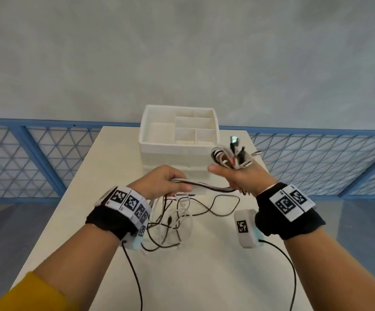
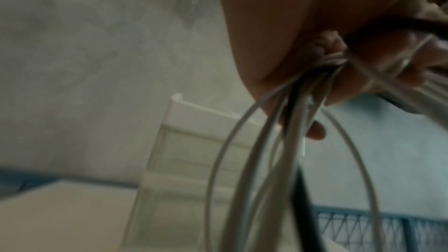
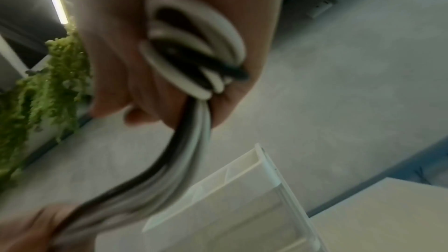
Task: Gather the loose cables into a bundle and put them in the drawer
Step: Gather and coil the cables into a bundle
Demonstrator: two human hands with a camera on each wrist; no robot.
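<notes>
My right hand (image 1: 240,176) grips a folded bundle of white and black cables (image 1: 229,156), with plug ends sticking up past its fingers. In the right wrist view the cable loops (image 3: 194,49) lie across that palm. A run of the same cables (image 1: 206,187) stretches left to my left hand (image 1: 168,182), which pinches it in front of the drawer unit. From the left hand the loose cable ends (image 1: 173,223) hang down to a tangle on the table; the hanging strands (image 2: 278,141) also show in the left wrist view. The white drawer unit (image 1: 177,158) stands just behind both hands.
The unit's top is an open tray with several compartments (image 1: 182,129). It stands at the far end of a white table (image 1: 204,277). A blue mesh railing (image 1: 316,158) runs behind the table. Thin black wrist-camera leads (image 1: 135,277) trail towards me.
</notes>
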